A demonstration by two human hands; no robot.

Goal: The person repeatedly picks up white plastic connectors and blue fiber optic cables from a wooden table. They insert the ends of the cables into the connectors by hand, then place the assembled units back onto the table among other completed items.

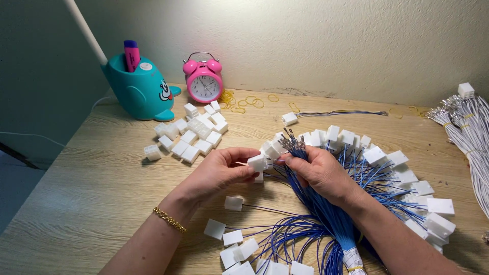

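My left hand (216,173) pinches a small white plastic connector housing (257,163) between thumb and fingers. My right hand (320,170) grips a thick bundle of blue wires (331,214) with metal terminals (293,141) fanned out above the fingers, and holds one wire tip against the housing. Around the hands lie many finished white housings with blue wires (397,173) spread on the wooden table (91,193). A gold bracelet (169,219) sits on my left wrist.
A pile of loose white housings (193,135) lies at the back left. Behind it stand a teal whale-shaped pen holder (140,89) and a pink alarm clock (204,81). Yellow rubber bands (244,102) are scattered by the wall. White wire bundles (468,132) lie at the right edge.
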